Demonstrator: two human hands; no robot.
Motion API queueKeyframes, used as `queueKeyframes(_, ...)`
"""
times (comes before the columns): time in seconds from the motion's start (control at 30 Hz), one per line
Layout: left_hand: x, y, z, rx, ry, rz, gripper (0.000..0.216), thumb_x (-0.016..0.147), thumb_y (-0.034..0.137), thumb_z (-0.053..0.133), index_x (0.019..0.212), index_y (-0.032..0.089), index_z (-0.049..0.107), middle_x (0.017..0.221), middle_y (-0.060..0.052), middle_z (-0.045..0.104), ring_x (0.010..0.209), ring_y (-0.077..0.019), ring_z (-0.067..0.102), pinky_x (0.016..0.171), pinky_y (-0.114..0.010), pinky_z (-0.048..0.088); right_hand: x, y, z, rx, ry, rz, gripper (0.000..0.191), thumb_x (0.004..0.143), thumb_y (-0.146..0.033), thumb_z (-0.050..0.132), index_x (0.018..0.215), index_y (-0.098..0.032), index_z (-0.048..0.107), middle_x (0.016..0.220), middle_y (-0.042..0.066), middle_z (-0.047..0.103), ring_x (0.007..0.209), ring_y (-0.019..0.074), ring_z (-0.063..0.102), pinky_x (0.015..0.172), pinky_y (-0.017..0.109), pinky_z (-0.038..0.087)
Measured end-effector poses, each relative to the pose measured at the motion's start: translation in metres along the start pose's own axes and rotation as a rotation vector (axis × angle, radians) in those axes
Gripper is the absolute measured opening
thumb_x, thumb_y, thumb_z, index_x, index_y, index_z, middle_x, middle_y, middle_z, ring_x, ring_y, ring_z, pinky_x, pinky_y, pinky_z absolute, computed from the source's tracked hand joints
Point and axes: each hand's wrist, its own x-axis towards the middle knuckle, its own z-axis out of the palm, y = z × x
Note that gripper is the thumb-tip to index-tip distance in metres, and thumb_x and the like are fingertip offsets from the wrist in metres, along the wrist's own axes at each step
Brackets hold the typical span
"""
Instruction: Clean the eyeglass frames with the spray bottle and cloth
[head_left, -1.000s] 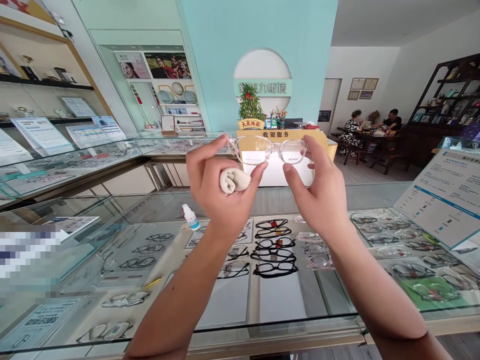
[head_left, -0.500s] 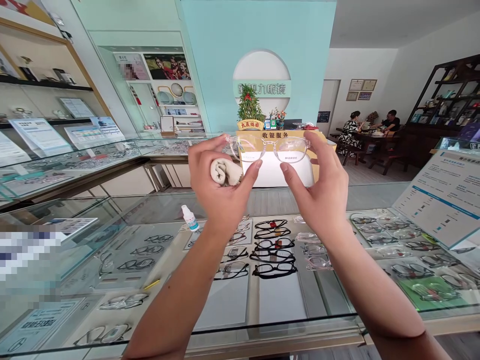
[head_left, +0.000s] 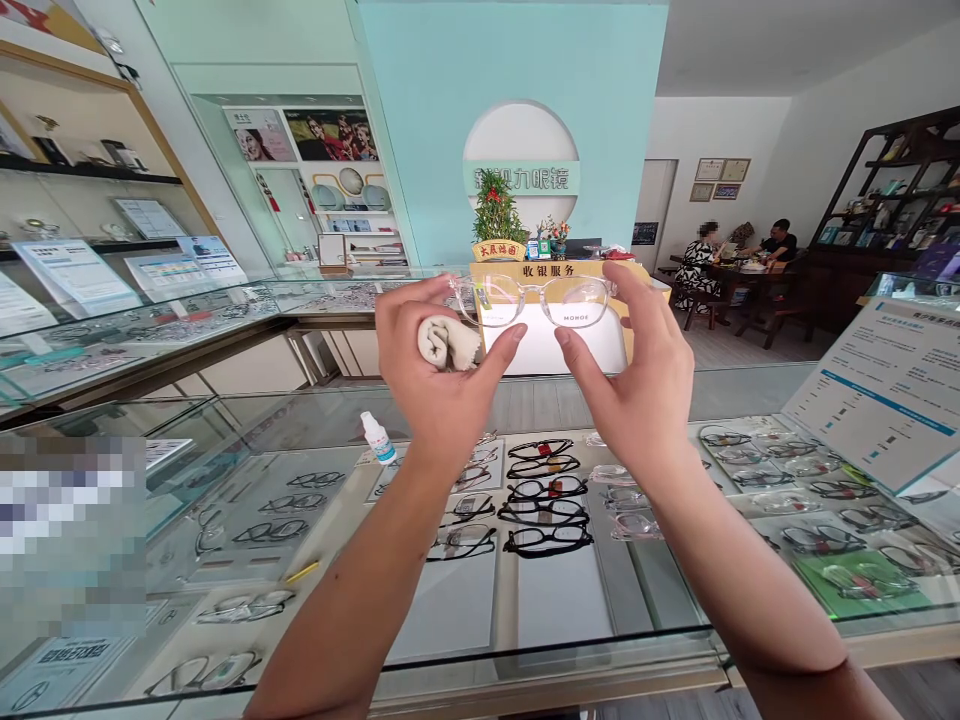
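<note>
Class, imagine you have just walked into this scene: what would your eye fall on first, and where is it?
Probably the clear-framed glasses, held up at mid-picture between the left hand and right hand, with a rolled pale cloth in the left. Behind them rises a turquoise wall with a round white recess. Below, a column of black frames shows through the glass counter.
</note>
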Motion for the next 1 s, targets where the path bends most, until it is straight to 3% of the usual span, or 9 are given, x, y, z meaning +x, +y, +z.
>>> queueKeyframes(0.4,-0.001,-0.001,0.003,-0.027,0.043,-0.027,0.043,0.083,0.039,0.097,0.093,0.027,0.057,0.122,-0.008,0.068,0.122,-0.0314,0.072,0.113,-0.063,0.061,0.001,0.005,0.0,0.052,0.038,-0.001,0.056,0.111,-0.047,0.06,0.165,-0.036,0.053,0.159,0.013,0.069,0.138,0.0362,0.07,0.107,0.062,0.065)
queueKeyframes(0.63,0.001,-0.001,0.001,0.011,0.055,-0.003,0.046,0.085,0.046,0.095,0.095,0.029,0.055,0.121,-0.008,0.069,0.127,-0.0335,0.072,0.111,-0.063,0.062,0.008,0.018,-0.006,0.139,0.091,0.1,0.037,0.115,-0.048,0.052,0.134,-0.028,0.076,0.132,0.012,0.082,0.123,0.0313,0.077,0.101,0.055,0.064)
queueKeyframes(1.0,-0.001,-0.005,0.001,0.027,0.042,0.018,0.046,0.085,0.048,0.096,0.097,0.029,0.055,0.123,-0.008,0.069,0.13,-0.0345,0.072,0.112,-0.065,0.063,0.009,0.009,-0.01,0.188,0.098,0.148,0.036,0.113,-0.05,0.056,0.118,-0.025,0.082,0.112,0.009,0.086,0.106,0.0267,0.08,0.095,0.049,0.065)
